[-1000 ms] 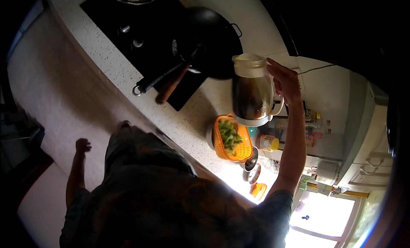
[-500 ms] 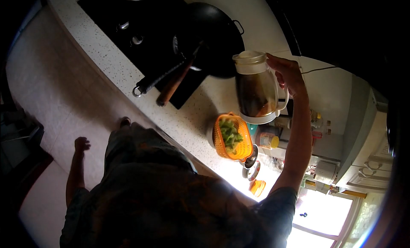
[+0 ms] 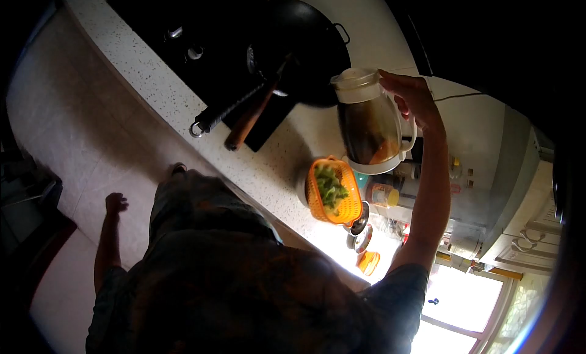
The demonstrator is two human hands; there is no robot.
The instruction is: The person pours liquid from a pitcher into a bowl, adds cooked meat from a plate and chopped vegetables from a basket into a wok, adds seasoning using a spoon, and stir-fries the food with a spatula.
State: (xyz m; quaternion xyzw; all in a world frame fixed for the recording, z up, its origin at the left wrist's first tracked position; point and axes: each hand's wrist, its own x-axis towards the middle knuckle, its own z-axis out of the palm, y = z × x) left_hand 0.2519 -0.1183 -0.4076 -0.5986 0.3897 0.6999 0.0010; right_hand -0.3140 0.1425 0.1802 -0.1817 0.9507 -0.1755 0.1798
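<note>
A clear pitcher (image 3: 368, 125) with a white lid and white base has dark brown liquid in it. My right hand (image 3: 410, 97) is closed on the pitcher at the top of its handle, with the thumb by the lid. Beside the pitcher's base stands an orange plastic basket (image 3: 315, 209) of cut green vegetables (image 3: 331, 187). My left hand (image 3: 116, 202) hangs low at my side over the floor, fingers loosely bent and slightly apart, with nothing seen in it.
A black wok (image 3: 317, 43) sits on the dark stove (image 3: 152, 18), and a wooden-handled utensil (image 3: 247, 122) rests in it. Jars (image 3: 384, 195) and small pots stand past the basket on the speckled counter (image 3: 268, 177). A bright window (image 3: 467, 299) lies at right.
The pitcher and my right hand have shifted very slightly within the view. My right hand keeps its hold. My left hand hangs as before.
</note>
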